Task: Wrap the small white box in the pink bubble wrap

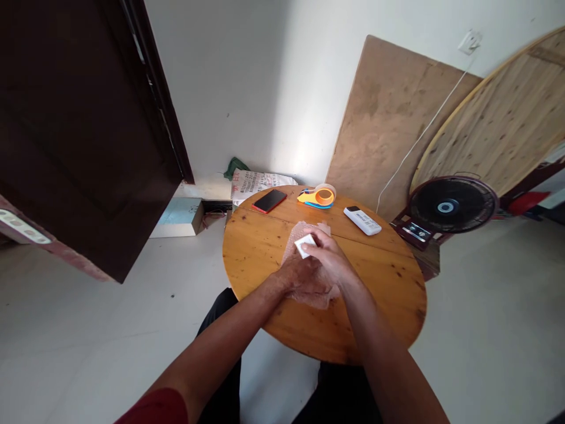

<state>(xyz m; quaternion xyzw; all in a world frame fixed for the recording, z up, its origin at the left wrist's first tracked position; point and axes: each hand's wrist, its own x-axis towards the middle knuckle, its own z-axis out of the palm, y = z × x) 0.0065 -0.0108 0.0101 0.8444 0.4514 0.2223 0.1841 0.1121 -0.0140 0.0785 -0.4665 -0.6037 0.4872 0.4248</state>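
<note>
Pinkish bubble wrap (314, 299) lies crumpled on the round wooden table (247, 259). My left hand (304, 275) rests low over the wrap, its fingers partly hidden beneath my other hand, so its grip is unclear. Above it, my right hand (327, 254) pinches a small white square object (304, 245) between thumb and fingers, over the upper part of the wrap.
Along the table's far side are a red-edged phone (269, 201), an orange and blue tape dispenser (315, 196) and a white device (362, 220). A fan (450, 205) stands at the right, a dark door (79, 118) at the left.
</note>
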